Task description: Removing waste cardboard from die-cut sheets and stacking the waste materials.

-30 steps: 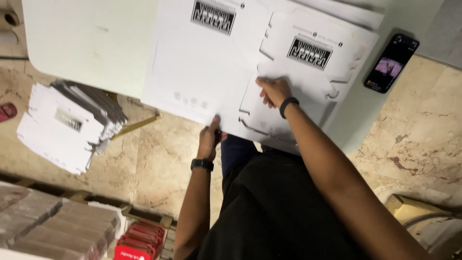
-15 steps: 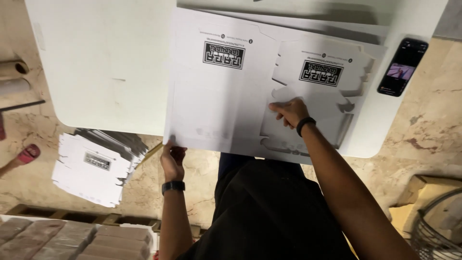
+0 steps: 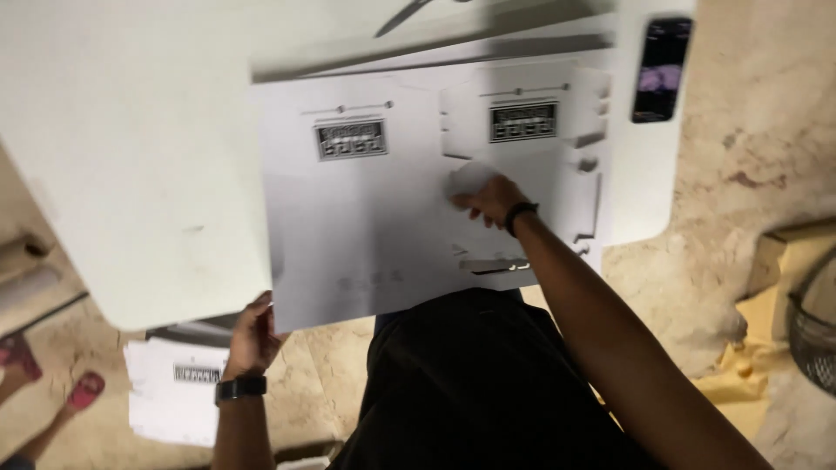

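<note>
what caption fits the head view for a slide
Left hand grips the near corner of a white die-cut card sheet on a white table; right hand presses its middle.

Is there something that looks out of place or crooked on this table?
The cardboard sheet lies slightly askew and sticks out past the near edge of the table, where the left hand holds its corner. The right hand presses on it. The phone lies flat.

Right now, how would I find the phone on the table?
Find the big white table. Go to its far right edge, past the large white die-cut cardboard sheet the right hand presses. The slim black rectangular phone lies there, the only dark, glowing thing.
</note>
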